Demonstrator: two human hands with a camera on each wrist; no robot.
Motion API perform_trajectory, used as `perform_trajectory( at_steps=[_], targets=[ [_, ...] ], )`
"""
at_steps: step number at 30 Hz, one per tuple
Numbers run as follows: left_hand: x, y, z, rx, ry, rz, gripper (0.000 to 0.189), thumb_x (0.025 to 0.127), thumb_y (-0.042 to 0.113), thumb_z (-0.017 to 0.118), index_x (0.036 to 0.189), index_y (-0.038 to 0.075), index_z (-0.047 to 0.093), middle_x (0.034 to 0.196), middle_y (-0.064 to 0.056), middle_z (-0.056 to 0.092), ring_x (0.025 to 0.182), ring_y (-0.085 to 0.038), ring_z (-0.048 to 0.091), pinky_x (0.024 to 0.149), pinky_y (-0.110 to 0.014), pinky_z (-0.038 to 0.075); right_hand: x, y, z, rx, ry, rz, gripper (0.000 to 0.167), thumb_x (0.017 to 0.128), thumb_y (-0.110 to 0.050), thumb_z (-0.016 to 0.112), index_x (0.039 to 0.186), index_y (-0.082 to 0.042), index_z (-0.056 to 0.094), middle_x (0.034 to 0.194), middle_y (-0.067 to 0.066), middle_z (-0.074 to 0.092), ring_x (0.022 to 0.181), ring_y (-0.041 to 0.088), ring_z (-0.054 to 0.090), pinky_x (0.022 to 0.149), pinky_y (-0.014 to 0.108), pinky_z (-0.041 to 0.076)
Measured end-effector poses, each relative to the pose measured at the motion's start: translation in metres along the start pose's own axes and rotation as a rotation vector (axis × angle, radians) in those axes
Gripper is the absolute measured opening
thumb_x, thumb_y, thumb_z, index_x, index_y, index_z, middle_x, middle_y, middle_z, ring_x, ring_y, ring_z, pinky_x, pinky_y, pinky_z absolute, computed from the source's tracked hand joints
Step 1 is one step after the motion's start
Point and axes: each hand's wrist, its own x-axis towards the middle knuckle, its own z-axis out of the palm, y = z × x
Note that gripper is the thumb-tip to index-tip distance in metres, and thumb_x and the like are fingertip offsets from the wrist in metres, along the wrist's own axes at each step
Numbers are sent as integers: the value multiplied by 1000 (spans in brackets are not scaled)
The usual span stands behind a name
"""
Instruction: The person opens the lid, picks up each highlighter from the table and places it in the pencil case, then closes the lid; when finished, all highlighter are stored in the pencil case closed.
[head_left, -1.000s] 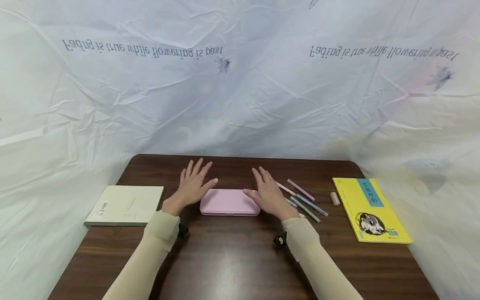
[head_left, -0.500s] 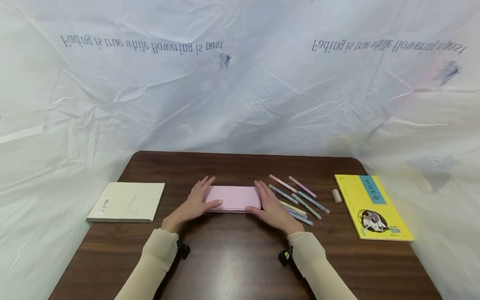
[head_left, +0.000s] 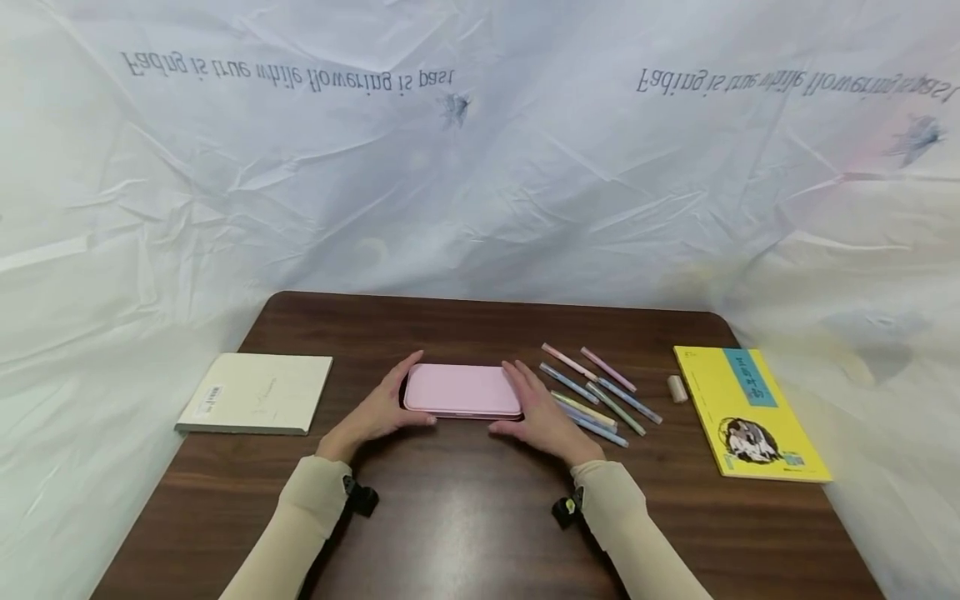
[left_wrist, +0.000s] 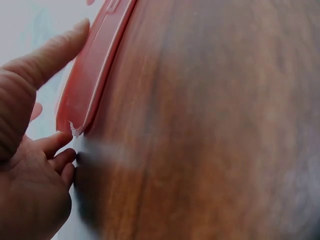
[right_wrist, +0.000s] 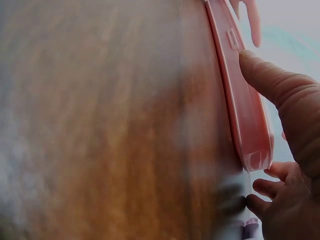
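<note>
A closed pink pencil case (head_left: pixel 462 389) lies flat on the dark wooden table, its long side toward me. My left hand (head_left: pixel 378 408) holds its left end, thumb along the front edge and fingers round the end. At the right end my right hand (head_left: pixel 543 412) grips likewise, fingertips by the back corner. In the left wrist view the thumb (left_wrist: pixel 60 50) lies against the case's front wall (left_wrist: pixel 95 65). From the right wrist, the other thumb (right_wrist: pixel 270 77) shows close to the small clasp (right_wrist: pixel 232 39). The far fingers are partly hidden behind the case.
Several slim coloured pens (head_left: pixel 600 387) lie scattered just right of the right hand. Beyond them are a small eraser (head_left: pixel 677 389) and a yellow book (head_left: pixel 752 417). A cream book (head_left: pixel 258 393) sits at the left edge. A white printed curtain (head_left: pixel 480 183) hangs behind the table (head_left: pixel 450 517).
Both hands have come down from above the pencil case to its two ends. Since half a second ago the left fingers have shifted left, off the lid, uncovering the case's left end.
</note>
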Motion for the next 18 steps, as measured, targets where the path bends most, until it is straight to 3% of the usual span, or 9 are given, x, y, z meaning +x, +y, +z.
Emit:
perform_trajectory(
  at_steps=[7,18],
  targets=[
    [2,-7,0,42,22,15,120,75,34,98,169,21,25,169,-20,31,154,-44,28,119,-67,24,3,6,0,-3,-6,14,106,87,-48,87,168,-16,28,173,20,22,156,43,27,117,64,33],
    [1,-11,1,74,54,-18,114,77,34,97,168,28,29,168,-20,32,154,-46,26,117,-72,24,6,12,-1,28,33,-9,92,83,-38,92,159,-13,47,165,22,37,147,46,42,114,62,39]
  ],
)
